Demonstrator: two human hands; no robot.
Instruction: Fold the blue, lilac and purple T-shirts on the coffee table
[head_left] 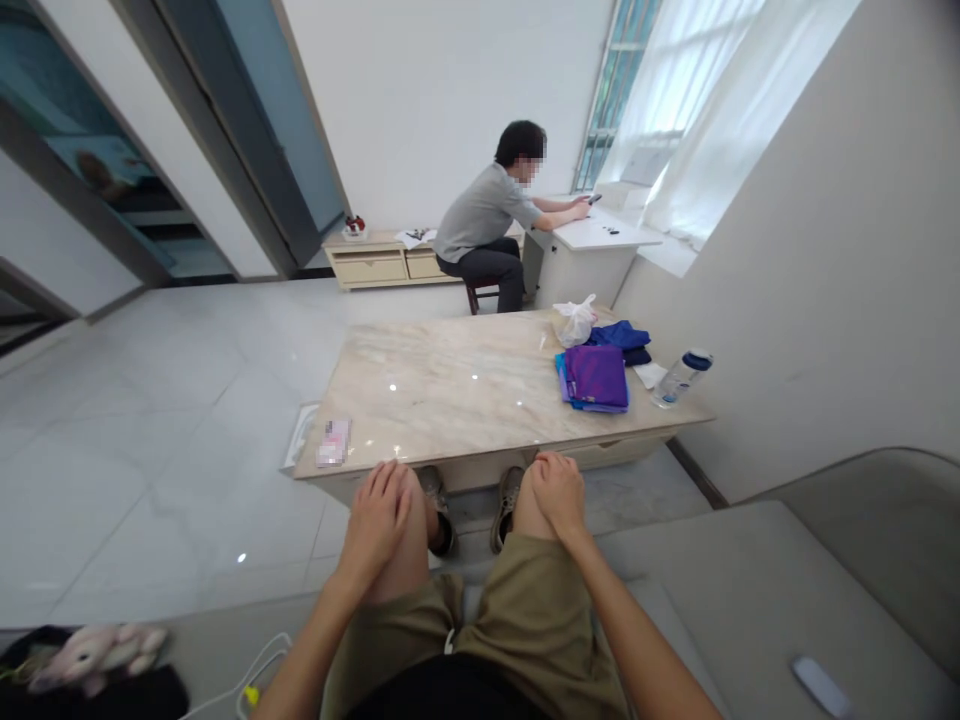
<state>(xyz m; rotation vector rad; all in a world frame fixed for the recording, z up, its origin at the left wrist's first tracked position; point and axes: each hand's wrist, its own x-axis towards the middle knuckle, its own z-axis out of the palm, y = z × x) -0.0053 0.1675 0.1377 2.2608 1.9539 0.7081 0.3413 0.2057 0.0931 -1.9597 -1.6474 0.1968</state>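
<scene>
My left hand (pixel 377 520) rests on my left knee with its fingers stretched over it, holding nothing. On the other knee lies my right hand (pixel 559 490), its fingers bent loosely over the kneecap and nothing in it. In front of both knees is a marble-topped table (pixel 435 390). A stack of folded purple and blue cloth (pixel 596 378) sits on its right part, beside a dark blue cloth (pixel 619 336), a white plastic bag (pixel 575 320) and a clear bottle with a blue lid (pixel 681 378). A pink item (pixel 334 442) lies at the table's near left corner.
Beyond the table a person (pixel 487 220) sits on a stool at a white desk (pixel 600 235), holding a phone. A low cabinet (pixel 367 268) stands by the wall. On the grey sofa (pixel 697 560) are a white object (pixel 820 686), a plush toy (pixel 97 655) and a white cable.
</scene>
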